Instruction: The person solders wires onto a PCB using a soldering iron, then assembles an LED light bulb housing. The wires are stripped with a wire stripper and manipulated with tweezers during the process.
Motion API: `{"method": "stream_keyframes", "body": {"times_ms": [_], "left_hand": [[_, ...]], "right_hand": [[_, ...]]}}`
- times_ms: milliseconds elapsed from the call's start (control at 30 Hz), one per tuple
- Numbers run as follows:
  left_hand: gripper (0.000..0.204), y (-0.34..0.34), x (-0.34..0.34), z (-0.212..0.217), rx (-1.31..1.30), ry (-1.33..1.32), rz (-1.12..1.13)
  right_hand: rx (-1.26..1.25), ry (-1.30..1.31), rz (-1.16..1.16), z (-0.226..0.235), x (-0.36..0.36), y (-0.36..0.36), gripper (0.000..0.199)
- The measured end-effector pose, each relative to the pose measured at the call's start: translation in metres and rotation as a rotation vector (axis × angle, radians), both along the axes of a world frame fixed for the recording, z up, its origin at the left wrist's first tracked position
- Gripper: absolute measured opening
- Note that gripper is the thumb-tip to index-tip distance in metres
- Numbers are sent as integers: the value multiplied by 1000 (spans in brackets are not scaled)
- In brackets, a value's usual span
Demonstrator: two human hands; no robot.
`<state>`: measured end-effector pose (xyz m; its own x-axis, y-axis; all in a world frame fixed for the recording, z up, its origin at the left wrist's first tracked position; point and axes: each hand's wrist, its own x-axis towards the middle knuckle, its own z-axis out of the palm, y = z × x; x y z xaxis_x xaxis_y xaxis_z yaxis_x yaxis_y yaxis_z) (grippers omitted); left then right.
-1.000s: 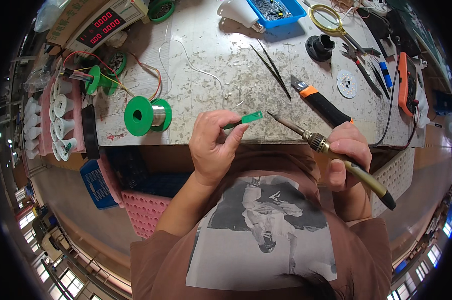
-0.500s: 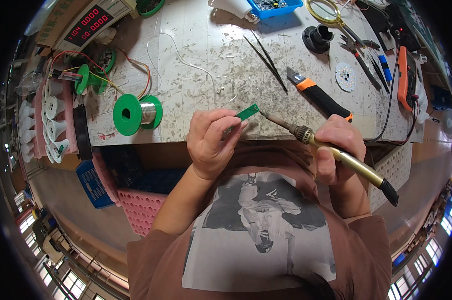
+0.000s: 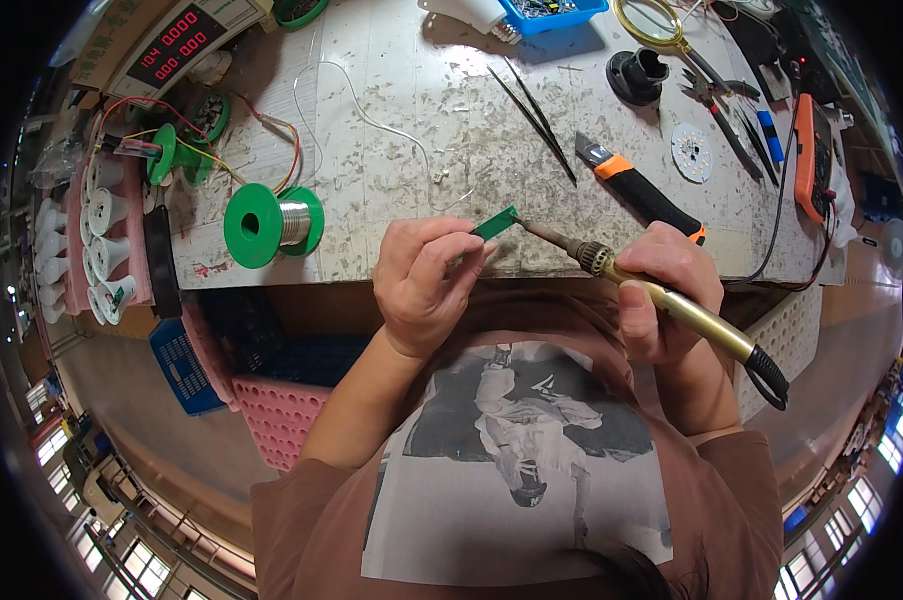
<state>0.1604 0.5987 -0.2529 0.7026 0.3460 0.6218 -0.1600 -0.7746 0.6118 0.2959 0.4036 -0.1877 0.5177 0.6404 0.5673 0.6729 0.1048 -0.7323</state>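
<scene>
Green strip (image 3: 495,222) tilted; gold-handled soldering iron (image 3: 703,322) slanted, tip at strip's end.

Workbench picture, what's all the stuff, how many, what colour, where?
Bench: 1, whitish, across top
Circuit board: 1, green, in left hand
Soldering iron: 1, gold, in right hand
Solder spool: 1, green, left
Tweezers: at least 1 pair, black, centre
Utility knife: 1, black and orange, right of centre
Round board: 1, white, right of knife
Pliers: 1, dark and red, right
Round fitting: 1, black, left of pliers
Magnifier: 1, gold, top right
Tray: 1, blue, top middle
Bulb-shaped part: 1, white, beside tray
Multimeter: 1, orange, right edge
Display box: 1, white, top left
Lamp cups: several, white, far left
Smaller bits: many, mixed, around
Left hand: 1, bare, middle
Right hand: 1, bare, right
</scene>
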Motion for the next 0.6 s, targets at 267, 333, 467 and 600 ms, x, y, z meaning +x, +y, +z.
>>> {"method": "stream_keyframes", "body": {"times_ms": [267,333,467,600], "left_hand": [[32,0,0,-1,5,-8,-6],[32,0,0,-1,5,-8,-6],[31,1,-1,-3,7,-12,-12],[31,1,-1,-3,-3,-7,-9]], "right_hand": [[-1,-18,11,1,1,1,14],[3,-12,7,1,1,1,14],[9,-22,10,3,4,2,11],[4,-67,16,4,5,0,13]]}}
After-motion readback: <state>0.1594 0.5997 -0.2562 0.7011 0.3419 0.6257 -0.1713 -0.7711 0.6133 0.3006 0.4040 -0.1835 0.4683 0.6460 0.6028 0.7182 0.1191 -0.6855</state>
